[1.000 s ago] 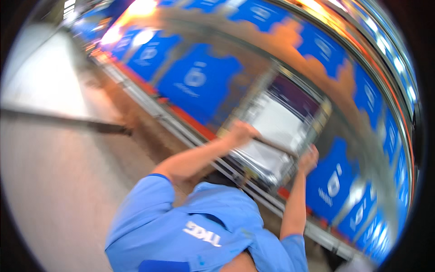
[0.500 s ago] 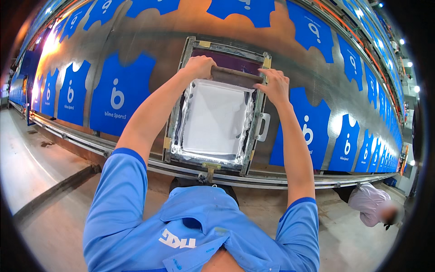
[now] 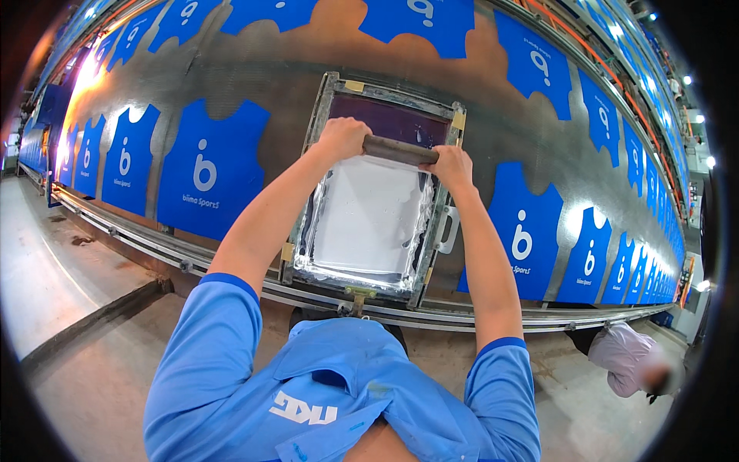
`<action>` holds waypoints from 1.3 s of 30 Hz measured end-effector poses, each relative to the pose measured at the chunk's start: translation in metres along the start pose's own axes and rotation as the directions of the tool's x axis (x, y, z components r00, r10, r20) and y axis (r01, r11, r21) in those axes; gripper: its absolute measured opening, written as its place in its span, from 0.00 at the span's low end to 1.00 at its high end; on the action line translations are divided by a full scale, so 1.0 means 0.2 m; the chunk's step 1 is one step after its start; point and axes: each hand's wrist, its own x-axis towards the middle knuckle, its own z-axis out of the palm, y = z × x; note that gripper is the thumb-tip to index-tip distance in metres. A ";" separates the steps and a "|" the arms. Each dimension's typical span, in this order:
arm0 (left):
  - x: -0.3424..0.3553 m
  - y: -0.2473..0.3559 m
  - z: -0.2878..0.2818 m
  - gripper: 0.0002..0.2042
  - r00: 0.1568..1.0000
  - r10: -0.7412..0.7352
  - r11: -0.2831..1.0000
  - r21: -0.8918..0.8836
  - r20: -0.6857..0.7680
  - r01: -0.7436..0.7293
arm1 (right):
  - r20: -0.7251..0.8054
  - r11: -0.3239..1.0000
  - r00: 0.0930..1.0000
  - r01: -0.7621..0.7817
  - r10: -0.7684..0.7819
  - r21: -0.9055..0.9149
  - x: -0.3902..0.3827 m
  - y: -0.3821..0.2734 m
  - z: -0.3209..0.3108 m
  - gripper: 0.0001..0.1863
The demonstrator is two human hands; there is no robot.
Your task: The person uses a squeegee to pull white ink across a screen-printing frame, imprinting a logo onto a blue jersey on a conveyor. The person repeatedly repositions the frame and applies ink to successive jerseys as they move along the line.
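Across the whole width in front of me runs a long printing table (image 3: pixel 292 61), its brown-grey surface sloping away and bending with the lens. Blue shirt-shaped cut pieces (image 3: pixel 208 165) lie on it in rows, each with a white mark, stretching off to my left and right. A metal rail (image 3: pixel 462 316) runs along the near edge of the table, just ahead of my chest. Behind it, at the lower right, another person in a pale top (image 3: pixel 627 354) is bent over beside the floor.

Square in the middle sits the screen frame (image 3: pixel 381 185), a metal rectangle lying flat on the table between 2 of the blue pieces. Its mesh is dark purple at the far end and covered in white ink nearer to me, and a small handle sticks out on its right side.

Over the far part of the mesh lies the squeegee (image 3: pixel 400 150), its dark wooden bar crosswise. My left hand (image 3: pixel 342 138) is closed around its left end, fingers wrapped fully over the bar. My right hand (image 3: pixel 453 165) is clamped the same way on the right end. Both arms are stretched out straight, and the blade edge below the bar is hidden from me.
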 end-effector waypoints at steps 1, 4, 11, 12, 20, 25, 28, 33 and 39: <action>-0.06 0.02 0.02 0.15 0.999 -0.002 1.000 0.011 0.034 0.002 | -0.005 1.000 1.000 0.009 -0.009 0.003 -0.07 -0.01 0.02 0.21; -0.36 0.13 0.17 0.14 0.999 0.012 1.000 0.025 0.053 -0.014 | 0.044 1.000 0.999 -0.029 0.029 -0.005 -0.40 -0.08 0.10 0.20; -1.58 0.51 0.97 0.12 0.999 -0.021 1.000 -0.016 0.040 0.022 | -0.079 0.992 0.992 0.100 -0.094 0.076 -1.69 -0.09 0.86 0.13; -1.76 0.60 1.09 0.12 1.000 -0.024 0.999 -0.023 0.009 0.024 | -0.100 0.988 0.988 0.124 -0.115 0.092 -1.88 -0.06 0.99 0.13; -3.10 1.35 1.20 0.17 0.998 0.043 0.999 -0.018 -0.034 -0.044 | -0.154 0.965 0.964 0.236 -0.217 0.117 -3.39 -0.12 1.03 0.18; -3.06 1.51 1.23 0.23 0.990 0.077 0.996 0.058 -0.116 -0.071 | -0.090 0.952 0.961 0.273 -0.262 0.140 -3.41 -0.10 0.92 0.24; -2.94 1.48 1.22 0.30 1.000 0.008 0.999 0.045 0.030 -0.009 | 0.123 0.986 0.981 0.140 -0.150 0.089 -3.30 -0.12 0.96 0.30; -2.29 1.40 1.21 0.32 0.911 0.064 0.997 -0.057 0.407 -0.044 | 0.406 0.978 0.894 0.141 -0.191 0.151 -2.77 0.20 0.94 0.37; -1.04 1.45 1.25 0.27 0.920 0.075 0.933 -0.352 0.386 0.071 | 0.108 0.772 0.993 -0.040 -0.037 0.634 -1.97 1.00 0.62 0.38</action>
